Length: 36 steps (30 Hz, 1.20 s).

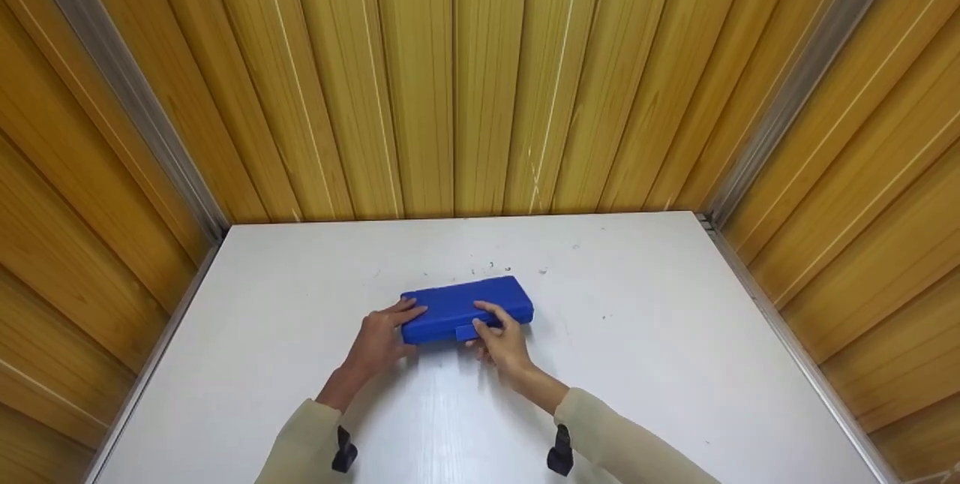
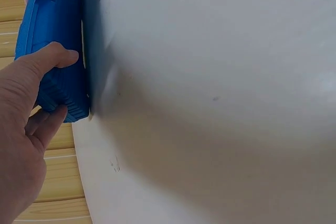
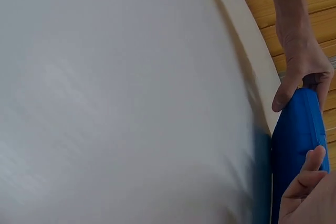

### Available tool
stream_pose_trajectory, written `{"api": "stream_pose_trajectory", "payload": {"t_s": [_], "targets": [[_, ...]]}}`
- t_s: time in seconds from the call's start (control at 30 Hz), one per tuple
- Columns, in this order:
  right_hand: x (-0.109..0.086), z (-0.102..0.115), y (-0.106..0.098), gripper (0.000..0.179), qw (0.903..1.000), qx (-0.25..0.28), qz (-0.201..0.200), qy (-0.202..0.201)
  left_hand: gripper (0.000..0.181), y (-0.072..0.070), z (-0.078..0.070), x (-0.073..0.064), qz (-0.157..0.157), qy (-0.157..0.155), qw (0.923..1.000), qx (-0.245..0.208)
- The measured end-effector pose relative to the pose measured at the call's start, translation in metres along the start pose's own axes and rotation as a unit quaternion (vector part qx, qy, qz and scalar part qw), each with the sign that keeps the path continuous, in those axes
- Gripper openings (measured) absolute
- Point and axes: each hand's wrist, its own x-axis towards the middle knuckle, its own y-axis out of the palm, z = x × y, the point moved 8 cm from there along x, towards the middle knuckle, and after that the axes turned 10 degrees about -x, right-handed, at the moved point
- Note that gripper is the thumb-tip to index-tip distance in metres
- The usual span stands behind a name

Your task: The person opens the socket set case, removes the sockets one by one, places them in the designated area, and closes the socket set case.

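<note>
While the left hand grips the left end of a blue case, fingers over its top and thumb against the front side, we see the right hand grasping the same case at its front edge, thumb at a small latch tab and forefinger reaching over the top. The case appears closed. It sits slightly askew near the middle of a white table; whether its underside lies fully flat we cannot tell.

Handling, our judgement: the step is work at the tab. We would brace the body with the left hand, press lightly downward, and move the tab with the thumb evenly, without twisting, so that the case neither slides nor tips.

Markings: we read no brand, label or lettering on the case in any view. The table bears only small dark marks, none legible as writing.

Outward: pale sleeves with black straps at the cuffs; beyond the table, wood-grained panels and grey metal posts, likewise without readable text.
</note>
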Motion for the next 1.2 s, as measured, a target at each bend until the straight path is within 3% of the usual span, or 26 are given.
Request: {"api": "stream_pose_trajectory", "payload": {"t_s": [0.17,0.33,0.43,0.53,0.67,0.77,0.9,1.1,1.2], "targets": [[-0.002,0.003,-0.005,0.055,0.9969,-0.045,0.061,-0.023,0.068,0.0,0.002,0.0,0.012,-0.015,0.9997,-0.017],[-0.002,0.005,-0.03,0.062,0.9865,-0.125,0.087,-0.061,0.069,0.001,0.002,0.0,0.019,-0.019,0.9989,-0.039],[0.002,0.009,-0.055,0.057,0.9753,-0.182,0.064,-0.107,0.07,0.002,0.003,-0.001,0.024,-0.02,0.9986,-0.044],[0.009,0.014,-0.082,0.047,0.9614,-0.234,0.012,-0.145,0.07,0.004,0.003,-0.002,0.031,-0.019,0.9983,-0.046],[0.015,0.012,-0.106,0.044,0.9506,-0.269,-0.054,-0.146,0.068,0.007,0.002,-0.004,0.037,-0.002,0.9987,-0.035],[0.019,0.002,-0.109,0.057,0.9598,-0.251,-0.05,-0.115,0.064,0.007,-0.001,-0.006,0.032,0.019,0.9991,-0.02],[0.021,-0.012,-0.099,0.069,0.9696,-0.227,-0.002,-0.09,0.062,0.008,-0.003,-0.008,0.027,0.02,0.9993,-0.014],[0.017,-0.02,-0.087,0.071,0.9638,-0.238,0.04,-0.113,0.056,0.009,0.003,-0.012,0.022,-0.009,0.9995,-0.022],[0.015,-0.019,-0.086,0.07,0.9646,-0.226,0.05,-0.126,0.054,0.006,0.005,-0.014,0.02,-0.005,0.999,-0.04]]}}
